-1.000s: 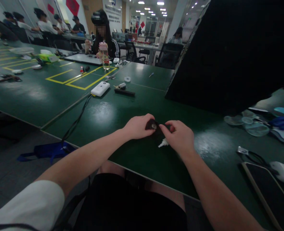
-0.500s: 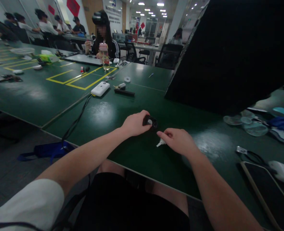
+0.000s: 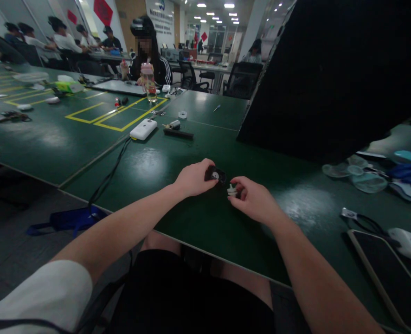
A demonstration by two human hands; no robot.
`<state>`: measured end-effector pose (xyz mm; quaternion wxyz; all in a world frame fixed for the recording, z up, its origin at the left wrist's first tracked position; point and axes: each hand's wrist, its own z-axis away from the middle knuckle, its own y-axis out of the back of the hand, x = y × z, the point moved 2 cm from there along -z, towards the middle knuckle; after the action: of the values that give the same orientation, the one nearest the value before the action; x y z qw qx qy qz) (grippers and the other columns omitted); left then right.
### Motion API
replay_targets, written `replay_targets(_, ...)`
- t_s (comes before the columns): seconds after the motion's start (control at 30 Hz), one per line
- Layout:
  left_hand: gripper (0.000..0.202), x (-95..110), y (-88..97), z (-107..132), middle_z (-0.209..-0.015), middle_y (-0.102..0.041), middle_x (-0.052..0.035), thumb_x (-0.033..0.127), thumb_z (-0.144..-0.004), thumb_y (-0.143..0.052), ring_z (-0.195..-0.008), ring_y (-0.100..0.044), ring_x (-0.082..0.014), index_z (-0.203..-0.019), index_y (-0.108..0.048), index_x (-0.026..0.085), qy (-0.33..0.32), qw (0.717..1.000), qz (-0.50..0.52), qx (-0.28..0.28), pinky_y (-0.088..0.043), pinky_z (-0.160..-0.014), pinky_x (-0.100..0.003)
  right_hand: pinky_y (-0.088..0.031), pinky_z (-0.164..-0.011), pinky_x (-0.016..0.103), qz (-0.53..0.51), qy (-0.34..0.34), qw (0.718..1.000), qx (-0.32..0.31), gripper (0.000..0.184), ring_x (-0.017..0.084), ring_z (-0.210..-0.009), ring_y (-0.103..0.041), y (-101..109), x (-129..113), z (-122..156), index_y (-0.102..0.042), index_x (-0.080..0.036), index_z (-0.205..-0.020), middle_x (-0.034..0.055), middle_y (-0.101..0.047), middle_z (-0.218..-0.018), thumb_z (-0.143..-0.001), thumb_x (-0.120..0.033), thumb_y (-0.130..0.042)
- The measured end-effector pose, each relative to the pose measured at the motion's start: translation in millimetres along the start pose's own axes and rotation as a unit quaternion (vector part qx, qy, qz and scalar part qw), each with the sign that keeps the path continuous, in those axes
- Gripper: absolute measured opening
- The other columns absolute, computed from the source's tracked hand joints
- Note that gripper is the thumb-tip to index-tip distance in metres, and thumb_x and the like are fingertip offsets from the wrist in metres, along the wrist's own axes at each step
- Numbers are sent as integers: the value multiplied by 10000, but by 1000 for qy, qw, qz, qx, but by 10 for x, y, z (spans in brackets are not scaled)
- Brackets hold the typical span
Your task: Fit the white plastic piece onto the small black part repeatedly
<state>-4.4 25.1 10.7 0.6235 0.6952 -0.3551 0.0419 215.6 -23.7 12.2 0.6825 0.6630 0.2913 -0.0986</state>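
My left hand is closed on a small black part with a pale round spot, holding it just above the dark green table. My right hand is closed on a small white nozzle-tipped piece, its tip pointing at the black part. The two hands sit close together near the table's front edge, almost touching.
A white power bank with a black cable, a black bar and a pink-capped bottle lie further back. A large black board stands at right. A phone, scissors and clear bags lie to the right. People sit at the far tables.
My right hand dropped from the black part to the white piece on the table, picked it up and brought it toward the black part. My left hand stayed nearly in place.
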Motion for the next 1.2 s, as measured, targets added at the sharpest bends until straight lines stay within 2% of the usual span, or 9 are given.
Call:
replay_targets(0.1, 464, 9, -2, 4, -1083, -723, -63, 434, -852, -672, -920, -695, -237, -1249, -533, 237, -13, 1000, 10, -10, -551, -786, -373, -499, -596, 328, -26, 9, 999, 38, 423, 172, -690, -638, -23, 11, -6, -636, -230, -1224, 70, -721, -1032, -813, -317, -684)
replay_targets(0.23, 460, 39, 0, 12, -1066, -720, -56, 414, -840, -685, -927, -696, -227, -1240, -546, 237, -53, 998, 23, -36, -552, -804, -370, -532, -655, 343, -48, 13, 995, 91, 315, 198, -792, -669, -21, 21, -7, -661, -230, -1163, 73, -726, -1039, -870, -349, -659)
replay_targets(0.33, 456, 43, -2, 16, -1056, -717, -53, 415, -840, -681, -932, -693, -225, -1238, -550, 234, -74, 996, 27, -41, -551, -810, -369, -540, -689, 357, -45, 29, 994, 95, 300, 218, -861, -674, -24, 30, -15, -662, -243, -1201, 73, -717, -1061, -920, -334, -612)
replay_targets(0.5, 465, 38, -10, 18, -1061, -714, -53, 439, -844, -673, -916, -689, -222, -1238, -545, 227, -85, 995, 30, -51, -547, -788, -364, -536, -784, 385, 8, 79, 993, 91, 345, 227, -954, -647, -44, 6, -21, -691, -254, -1237, 90, -653, -1186, -933, -193, -540)
replay_targets(0.67, 472, 78, -3, 31, -1075, -719, -58, 464, -844, -670, -946, -693, -246, -1236, -547, 231, -81, 995, 10, -56, -544, -797, -379, -532, -735, 366, -4, 67, 991, 113, 367, 221, -889, -643, -51, -33, -15, -677, -233, -1269, 99, -659, -1154, -915, -212, -586)
replay_targets(0.83, 473, 109, 3, 39, -1042, -720, -55, 498, -851, -659, -914, -692, -245, -1227, -545, 234, -69, 996, -4, -49, -537, -766, -375, -524, -705, 356, -35, 81, 990, 111, 269, 209, -836, -644, -66, -78, -12, -714, -235, -1164, 86, -689, -1086, -926, -312, -615)
replay_targets(0.97, 474, 116, -5, 40, -1050, -716, -57, 505, -852, -661, -915, -690, -240, -1223, -550, 232, -74, 996, 0, -52, -535, -773, -370, -518, -689, 357, -46, 89, 988, 117, 280, 201, -797, -639, -67, -112, -9, -726, -242, -1166, 87, -699, -1051, -939, -354, -605)
replay_targets(1.2, 480, 124, -7, 50, -1062, -715, -60, 524, -861, -644, -909, -692, -235, -1225, -550, 225, -100, 993, 14, -61, -533, -766, -364, -529, -700, 350, -67, 121, 982, 127, 249, 197, -826, -637, -69, -169, -6, -744, -236, -1131, 84, -681, -1073, -923, -299, -624)
